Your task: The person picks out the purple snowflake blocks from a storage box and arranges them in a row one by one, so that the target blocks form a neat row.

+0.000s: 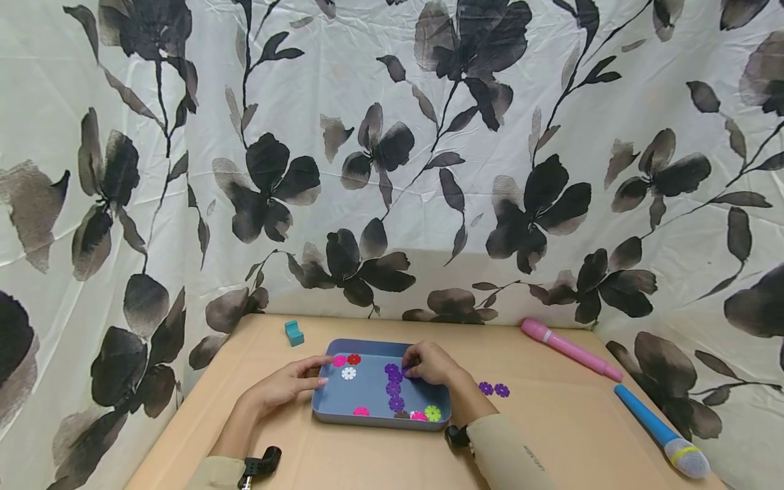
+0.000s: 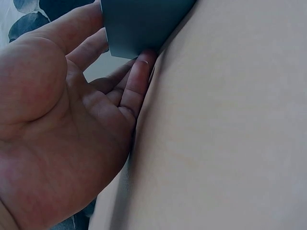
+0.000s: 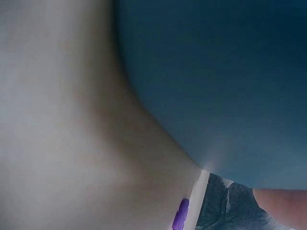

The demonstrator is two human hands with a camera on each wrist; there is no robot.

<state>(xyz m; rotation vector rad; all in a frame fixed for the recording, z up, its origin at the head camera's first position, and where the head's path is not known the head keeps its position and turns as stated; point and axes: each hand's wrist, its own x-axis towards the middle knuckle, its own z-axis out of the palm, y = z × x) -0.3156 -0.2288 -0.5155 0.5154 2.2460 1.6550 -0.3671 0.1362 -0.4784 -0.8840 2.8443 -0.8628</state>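
A blue-grey tray [image 1: 380,421] lies on the table with small notched, flower-shaped plastic discs in it. My left hand [image 1: 278,388] holds its left wall, with thumb and forefinger at the rim; the left wrist view shows the little finger low against the tray's outer side [image 2: 144,26]. Over the tray's right half, my right hand [image 1: 431,364] has curled fingers pinching a purple disc [image 1: 405,372], mostly hidden. Beside it runs a column of several purple discs [image 1: 393,388]. A white disc [image 1: 348,373], red disc [image 1: 354,358] and pink disc [image 1: 339,361] lie near the left fingertips.
Two purple discs [image 1: 493,389] lie on the table right of the tray. A green disc [image 1: 432,413] and others line the tray's near wall. A teal block [image 1: 295,333] stands back left. Pink [image 1: 569,350] and blue [image 1: 658,429] toy microphones lie right. A floral curtain [image 1: 392,204] hangs behind.
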